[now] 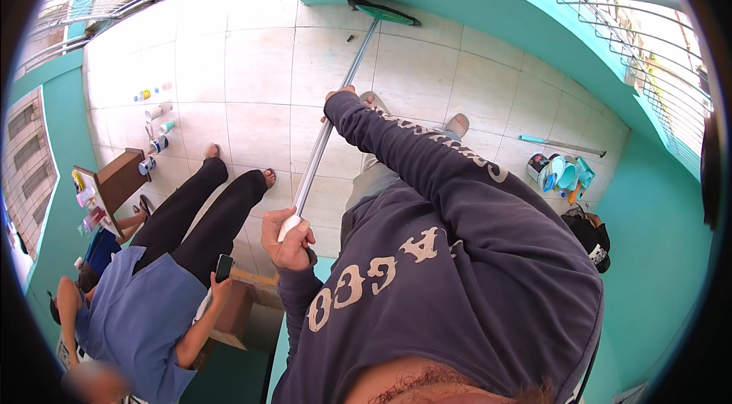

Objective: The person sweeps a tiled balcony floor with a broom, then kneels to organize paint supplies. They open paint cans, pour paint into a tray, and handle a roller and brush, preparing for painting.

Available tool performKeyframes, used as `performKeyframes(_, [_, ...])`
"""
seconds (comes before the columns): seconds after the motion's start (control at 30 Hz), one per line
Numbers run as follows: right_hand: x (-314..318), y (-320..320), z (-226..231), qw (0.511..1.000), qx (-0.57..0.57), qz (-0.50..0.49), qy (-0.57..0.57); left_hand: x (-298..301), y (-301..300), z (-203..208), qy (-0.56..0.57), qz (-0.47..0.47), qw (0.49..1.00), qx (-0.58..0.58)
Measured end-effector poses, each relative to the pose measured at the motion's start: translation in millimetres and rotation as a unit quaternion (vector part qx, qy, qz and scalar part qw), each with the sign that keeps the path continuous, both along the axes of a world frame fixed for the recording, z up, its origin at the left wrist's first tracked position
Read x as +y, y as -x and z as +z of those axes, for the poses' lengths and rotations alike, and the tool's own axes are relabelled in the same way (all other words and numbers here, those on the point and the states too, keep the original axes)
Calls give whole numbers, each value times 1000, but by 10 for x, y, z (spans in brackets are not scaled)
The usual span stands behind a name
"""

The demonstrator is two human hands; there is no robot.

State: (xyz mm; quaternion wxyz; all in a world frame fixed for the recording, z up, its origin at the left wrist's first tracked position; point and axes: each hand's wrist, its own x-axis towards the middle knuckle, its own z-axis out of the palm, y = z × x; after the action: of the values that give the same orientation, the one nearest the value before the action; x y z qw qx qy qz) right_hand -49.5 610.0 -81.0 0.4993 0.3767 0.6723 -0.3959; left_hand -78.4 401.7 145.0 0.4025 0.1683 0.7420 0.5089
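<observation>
Both my hands hold a long-handled flat mop (314,165) with a silver pole. Its green head (387,15), edged with a dark pad or fringe, rests on the floor by the base of the teal wall. My left hand (288,239) is closed around the white grip at the pole's near end. Farther along, my right hand (340,91) wraps the pole, its arm stretched forward across my body. A small dark bit (350,38) lies on the tiles left of the pole.
A person in blue (145,305) stands at left holding a phone (223,267). Beyond are a brown wooden stand (120,181) and several bottles and cans (158,144). At right, a teal-handled pole (564,145) lies near a pile of cleaning items (563,173) and a black bag (587,236).
</observation>
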Motion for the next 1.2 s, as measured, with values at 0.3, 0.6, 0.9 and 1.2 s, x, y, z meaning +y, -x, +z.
performKeyframes(0.3, [369,190,-524,1000,14,-10,-10,496,209,-211,-10,93,994,-60])
performKeyframes(0.6, [-246,-89,279,998,25,-27,-41,-97,372,143,-43,24,998,-24])
performKeyframes(0.9, [-155,710,-781,996,-2,81,43,65,410,-73,49,55,997,18])
performKeyframes(1.2, [-27,69,-49,1000,3,-2,5,168,436,-88,-61,68,993,-69])
